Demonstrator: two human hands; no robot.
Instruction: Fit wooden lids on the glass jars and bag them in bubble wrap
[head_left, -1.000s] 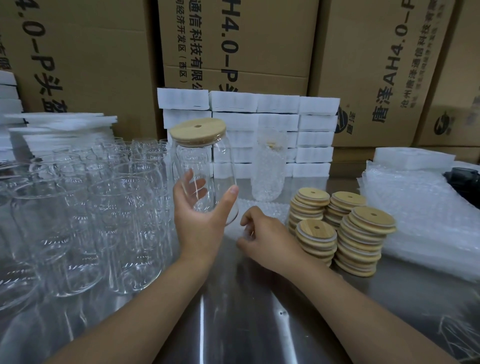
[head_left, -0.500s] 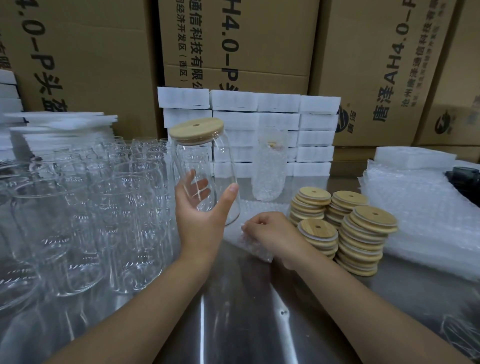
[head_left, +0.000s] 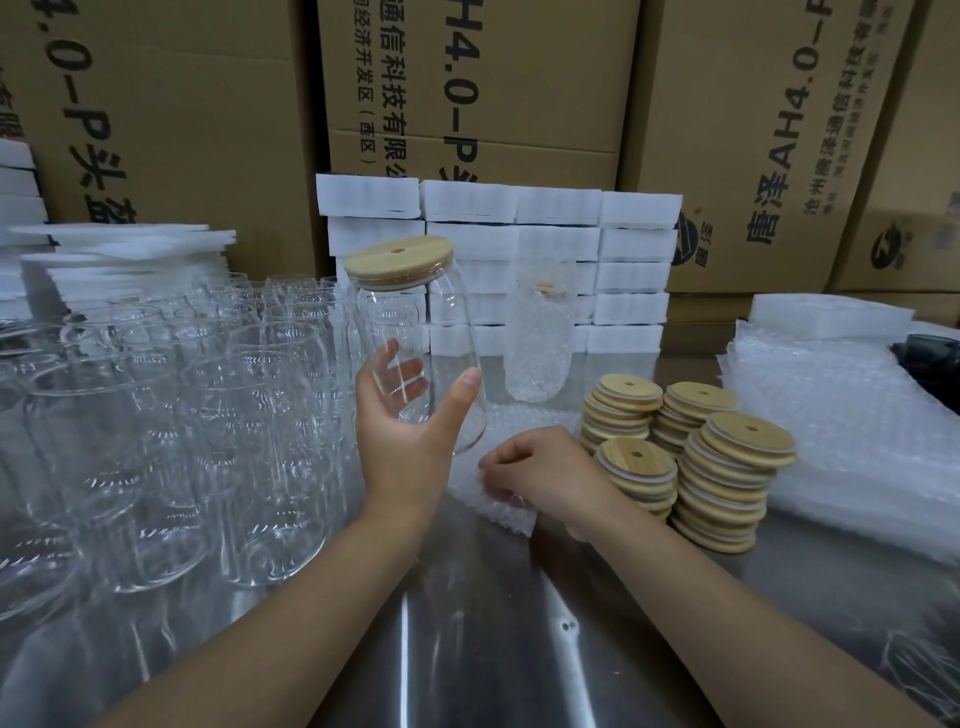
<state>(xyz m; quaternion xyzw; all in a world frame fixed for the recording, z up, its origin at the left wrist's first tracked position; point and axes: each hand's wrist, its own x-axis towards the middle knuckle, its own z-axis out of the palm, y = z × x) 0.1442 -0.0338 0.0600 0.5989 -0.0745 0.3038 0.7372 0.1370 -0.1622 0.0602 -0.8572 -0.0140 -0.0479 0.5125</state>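
— How many jars are capped?

— Two that I can make out. The left grip curls thumb and fingers round the lower half of one clear glass jar, held above the counter and leaning slightly. Its round wooden lid has a small hole. A wrapped jar stands further back, cased in knobbly bubble wrap.

— And the right grip?

— Fingers curled down, pinching one flat bubble-wrap bag that lies on the steel counter just below the held jar.

— Spare lids?

— Four stacks of lids, pale grained discs, just beside the right wrist.

— Empty glass?

— The open jars crowd the left side, smooth cylinders with rounded shoulders, too overlapped to count. A heap of bubble wrap lies on the right.
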